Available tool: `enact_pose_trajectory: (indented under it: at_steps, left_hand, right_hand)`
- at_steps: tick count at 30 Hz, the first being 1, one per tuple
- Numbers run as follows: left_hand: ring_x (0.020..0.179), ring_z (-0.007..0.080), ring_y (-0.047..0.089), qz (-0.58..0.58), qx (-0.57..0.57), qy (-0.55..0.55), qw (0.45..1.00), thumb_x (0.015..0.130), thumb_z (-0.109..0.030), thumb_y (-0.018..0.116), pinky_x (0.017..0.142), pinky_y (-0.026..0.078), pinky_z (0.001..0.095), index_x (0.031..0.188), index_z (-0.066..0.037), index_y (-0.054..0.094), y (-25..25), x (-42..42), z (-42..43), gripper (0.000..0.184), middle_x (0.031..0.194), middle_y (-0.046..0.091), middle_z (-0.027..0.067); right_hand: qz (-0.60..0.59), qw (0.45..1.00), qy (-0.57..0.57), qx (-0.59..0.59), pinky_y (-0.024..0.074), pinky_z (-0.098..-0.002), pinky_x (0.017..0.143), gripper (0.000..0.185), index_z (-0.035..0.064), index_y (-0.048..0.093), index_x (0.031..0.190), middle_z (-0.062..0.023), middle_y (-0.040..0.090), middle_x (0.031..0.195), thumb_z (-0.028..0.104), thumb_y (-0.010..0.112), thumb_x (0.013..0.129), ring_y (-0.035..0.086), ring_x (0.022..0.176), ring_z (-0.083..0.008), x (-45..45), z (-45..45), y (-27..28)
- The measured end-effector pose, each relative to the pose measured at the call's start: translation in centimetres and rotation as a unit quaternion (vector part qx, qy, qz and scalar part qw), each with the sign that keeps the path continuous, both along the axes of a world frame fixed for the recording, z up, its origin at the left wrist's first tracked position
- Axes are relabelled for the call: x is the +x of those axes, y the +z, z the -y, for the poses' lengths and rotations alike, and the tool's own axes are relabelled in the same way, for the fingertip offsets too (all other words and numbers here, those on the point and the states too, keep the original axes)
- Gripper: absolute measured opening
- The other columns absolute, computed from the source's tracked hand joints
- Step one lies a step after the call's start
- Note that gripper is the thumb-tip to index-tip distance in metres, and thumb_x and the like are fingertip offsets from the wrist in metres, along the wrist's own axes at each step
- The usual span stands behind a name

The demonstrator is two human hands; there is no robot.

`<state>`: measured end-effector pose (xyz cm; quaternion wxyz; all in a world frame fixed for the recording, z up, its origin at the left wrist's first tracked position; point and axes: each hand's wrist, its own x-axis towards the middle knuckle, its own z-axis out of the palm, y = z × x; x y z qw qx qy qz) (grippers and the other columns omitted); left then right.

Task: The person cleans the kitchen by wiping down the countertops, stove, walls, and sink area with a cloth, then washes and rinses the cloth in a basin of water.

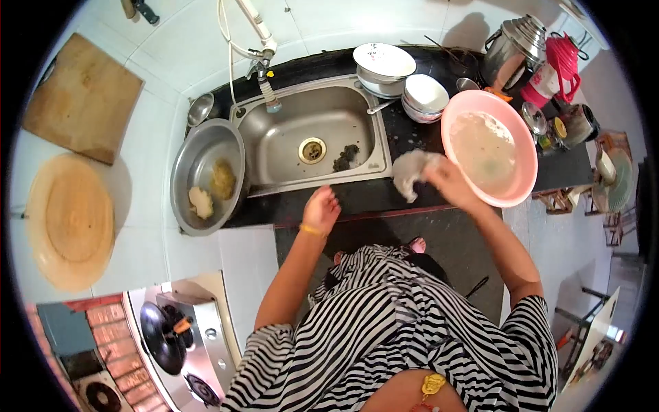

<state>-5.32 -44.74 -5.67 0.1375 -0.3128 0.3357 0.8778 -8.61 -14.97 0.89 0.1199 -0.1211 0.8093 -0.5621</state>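
Observation:
My right hand (pixel 447 181) grips a pale grey cloth (pixel 412 172) over the black counter, between the sink and a pink basin. That pink basin (pixel 526 141) holds cloudy water, and its near side is close to my right wrist. At the front edge of the counter is my left hand (pixel 321 209), its fingers curled in loosely with nothing seen in them. Just beyond it lies the steel sink (pixel 274 147), with dark wet scraps (pixel 346 158) beside its drain. Left of the sink, a metal basin (pixel 184 161) contains two yellowish lumps (pixel 200 202).
A white bowl (pixel 384 60) tops a stack behind the sink, near smaller stacked bowls (pixel 425 93). The faucet (pixel 264 82) hangs over the sink's back left. A steel pot (pixel 515 51) and a red thermos (pixel 561 62) stand at the back right. A wok (pixel 163 338) rests on the stove.

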Motion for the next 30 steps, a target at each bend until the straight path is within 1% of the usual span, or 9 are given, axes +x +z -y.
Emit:
enact_pose_trajectory:
  at_steps: [1,2,6,10,18,23,25,28,30]
  left_hand:
    - [0.059,0.0128,0.045,-0.017,-0.011,-0.009,1.000,0.075,-0.012,0.056,0.058,0.039,0.0271,0.089,-0.015,0.053,-0.6,1.1,2.1,0.015,0.065,0.050,-0.0025]
    - [0.061,0.0131,0.046,-0.037,-0.029,-0.008,0.999,0.075,-0.011,0.055,0.057,0.039,0.0268,0.090,-0.013,0.053,-0.3,2.3,3.9,0.015,0.068,0.051,-0.0009]
    - [0.063,0.0113,0.047,-0.031,-0.124,-0.028,0.991,0.077,-0.010,0.052,0.055,0.040,0.0255,0.093,-0.012,0.050,-0.3,5.7,9.9,0.015,0.070,0.050,-0.0004]
    - [0.063,0.0108,0.048,-0.019,-0.165,-0.068,0.984,0.078,-0.011,0.051,0.057,0.040,0.0240,0.093,-0.011,0.048,-0.7,8.7,13.5,0.015,0.071,0.051,-0.0002]
    - [0.059,0.0098,0.049,0.067,-0.130,-0.088,0.985,0.079,-0.009,0.050,0.054,0.040,0.0222,0.093,-0.011,0.049,-1.6,11.9,15.9,0.015,0.069,0.052,-0.0001]
    - [0.062,0.0095,0.049,0.065,-0.105,-0.087,0.988,0.079,-0.012,0.051,0.055,0.040,0.0221,0.092,-0.011,0.050,-2.5,12.9,19.0,0.013,0.071,0.052,0.0006]
    - [0.063,0.0106,0.049,0.048,-0.120,-0.074,0.989,0.081,-0.017,0.051,0.055,0.041,0.0226,0.095,-0.012,0.050,-3.3,13.7,20.4,0.016,0.073,0.054,0.0012]
    - [0.069,0.0125,0.050,0.039,-0.071,-0.024,0.996,0.081,-0.027,0.052,0.061,0.043,0.0260,0.098,-0.014,0.051,-3.0,13.8,22.2,0.022,0.077,0.054,0.0013]
    - [0.080,0.0174,0.052,-0.005,-0.051,0.014,0.999,0.081,-0.040,0.048,0.069,0.044,0.0305,0.105,-0.014,0.046,-1.6,13.4,22.8,0.036,0.094,0.054,0.0080]
  right_hand:
    - [-0.210,0.951,0.046,0.223,0.0367,-0.0394,0.079,0.038,0.0116,0.054,0.099,-0.0122,0.051,0.098,0.042,0.049,0.078,0.045,0.097,-0.0260,0.2,0.8,-2.0]
    - [-0.223,0.920,0.051,0.317,0.0312,-0.0509,0.084,0.046,0.0188,0.049,0.111,-0.0187,0.039,0.116,0.044,0.053,0.073,0.033,0.109,-0.0361,0.8,2.0,-3.4]
    - [-0.119,0.915,-0.057,0.381,0.0180,-0.0650,0.087,0.061,0.0190,0.030,0.125,-0.0205,0.018,0.131,0.041,0.053,0.073,0.012,0.122,-0.0404,-0.5,8.5,-9.4]
    - [-0.167,0.891,-0.181,0.381,0.0218,-0.0611,0.088,0.058,0.0051,0.033,0.122,-0.0226,0.027,0.125,0.035,0.052,0.075,0.020,0.119,-0.0402,-4.0,11.6,-11.5]
    - [-0.167,0.861,-0.238,0.418,0.0238,-0.0562,0.089,0.053,0.0080,0.038,0.117,-0.0167,0.036,0.122,0.041,0.048,0.077,0.028,0.117,-0.0312,-10.5,11.9,-11.4]
    - [-0.175,0.790,-0.226,0.542,0.0316,-0.0468,0.076,0.042,0.0095,0.050,0.094,-0.0066,0.051,0.095,0.046,0.048,0.075,0.046,0.094,-0.0245,-5.1,9.2,-9.8]
    - [-0.142,0.719,-0.255,0.631,0.0346,-0.0448,0.076,0.039,0.0077,0.055,0.085,-0.0092,0.053,0.087,0.045,0.049,0.075,0.049,0.088,-0.0259,-3.6,7.5,-8.2]
    - [-0.195,0.712,-0.260,0.623,0.0370,-0.0400,0.077,0.040,0.0028,0.055,0.080,-0.0127,0.053,0.083,0.042,0.049,0.075,0.050,0.086,-0.0280,-3.1,4.8,-9.8]
    - [-0.176,0.748,-0.253,0.587,0.0369,-0.0404,0.074,0.033,0.0037,0.053,0.078,-0.0122,0.051,0.082,0.037,0.052,0.074,0.049,0.083,-0.0285,-1.8,6.1,-9.2]
